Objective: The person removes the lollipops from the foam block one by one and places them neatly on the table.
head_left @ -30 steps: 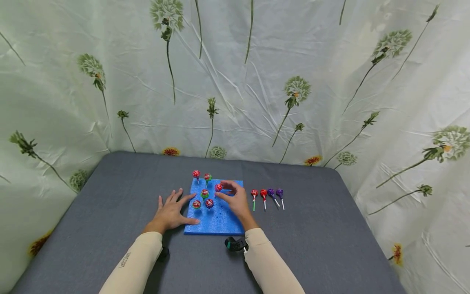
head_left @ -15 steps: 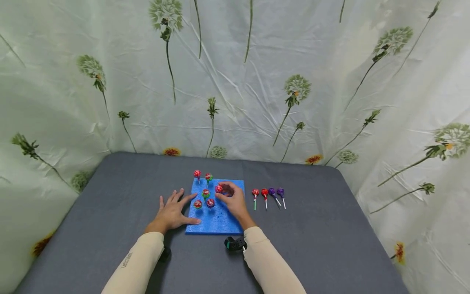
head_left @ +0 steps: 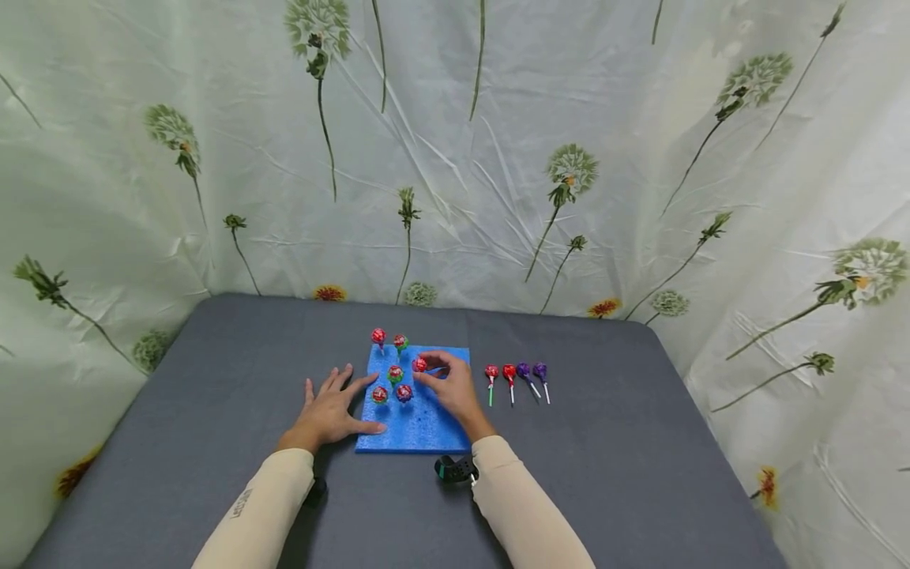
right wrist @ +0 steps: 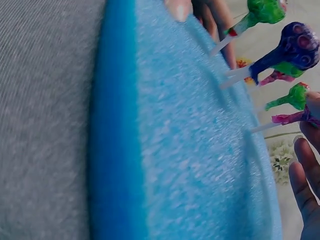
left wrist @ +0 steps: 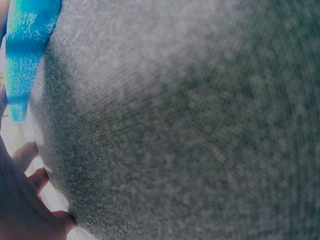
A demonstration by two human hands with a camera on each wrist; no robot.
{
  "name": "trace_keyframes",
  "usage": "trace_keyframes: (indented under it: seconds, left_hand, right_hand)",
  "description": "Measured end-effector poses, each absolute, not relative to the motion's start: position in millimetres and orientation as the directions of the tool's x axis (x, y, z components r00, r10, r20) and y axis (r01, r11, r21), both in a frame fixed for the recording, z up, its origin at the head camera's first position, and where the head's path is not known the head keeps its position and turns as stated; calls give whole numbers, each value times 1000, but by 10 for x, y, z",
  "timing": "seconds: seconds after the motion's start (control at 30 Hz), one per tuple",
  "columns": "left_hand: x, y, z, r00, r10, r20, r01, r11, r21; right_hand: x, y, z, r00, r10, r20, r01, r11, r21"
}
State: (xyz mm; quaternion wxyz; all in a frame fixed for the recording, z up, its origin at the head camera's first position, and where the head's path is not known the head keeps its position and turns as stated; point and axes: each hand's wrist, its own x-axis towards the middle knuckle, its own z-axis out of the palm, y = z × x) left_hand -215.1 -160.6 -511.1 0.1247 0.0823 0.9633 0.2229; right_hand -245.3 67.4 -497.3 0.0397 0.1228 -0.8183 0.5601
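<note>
My right hand (head_left: pixel 453 389) pinches the head of a pink-red lollipop (head_left: pixel 419 364) between thumb and fingers. In the right wrist view this lollipop (right wrist: pixel 287 118) has a pink wrapper, and its white stick meets the blue foam board (right wrist: pixel 190 150). Spread fingers of my left hand (head_left: pixel 331 411) rest at the left edge of the foam board (head_left: pixel 434 431), the thumb on its front left part. Several other lollipops stand upright in the board, among them a green-wrapped one (head_left: pixel 395 374), a dark blue one (head_left: pixel 404 393) and a red one (head_left: pixel 379 337) at the far left corner.
Right of the board, several lollipops lie in a row on the grey table (head_left: pixel 604 442): a red one (head_left: pixel 491 371) with a green stick, another red one (head_left: pixel 509 372), and purple ones (head_left: pixel 541 371). A flower-patterned curtain (head_left: pixel 462 158) surrounds the table's back and sides.
Both hands stay nearly where they were, the right still pinching the lollipop on the board. Only the head view shifts slightly.
</note>
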Motion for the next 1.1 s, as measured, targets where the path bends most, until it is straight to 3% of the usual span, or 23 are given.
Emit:
trace_keyframes:
  seconds: [0.63, 1.1]
  left_hand:
    - [-2152, -1622, -5114, -953, 222, -208, 104, 880, 464]
    - [-2151, -1611, -5106, -954, 226, -199, 111, 878, 465]
  right_hand:
    - [-2465, 870, -4860, -983, -42, 180, -184, 293, -938]
    - [-2464, 1195, -4651, -968, -34, 248, -249, 229, -941]
